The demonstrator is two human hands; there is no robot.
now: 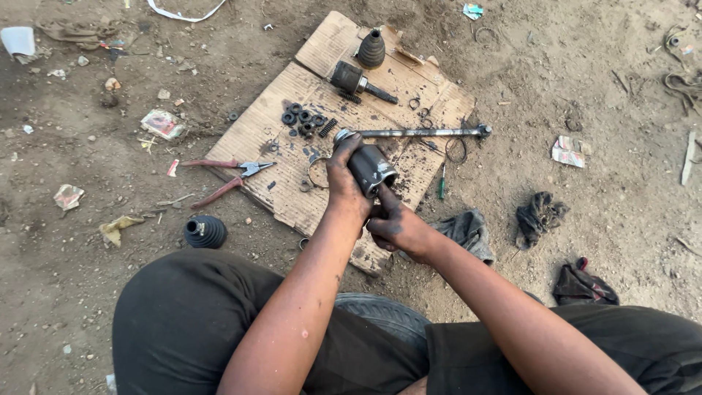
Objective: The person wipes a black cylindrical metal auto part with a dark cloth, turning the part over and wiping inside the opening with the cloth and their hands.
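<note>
My left hand [344,181] grips a dark metal joint housing [371,167], a greasy cup-shaped part, held just above a sheet of cardboard [263,135]. My right hand [395,225] is at the open shiny end of the housing, fingers reaching into or touching its mouth. Both hands are black with grease. Just behind the housing a long steel axle shaft [417,132] lies across the cardboard.
On the cardboard lie a second joint with a splined stub [355,80], a rubber boot [371,50], several dark bearing balls and rings [303,121], a wire clip [318,172] and red-handled pliers [223,175]. Another rubber boot [205,231] and rags [540,214] lie on the dirt.
</note>
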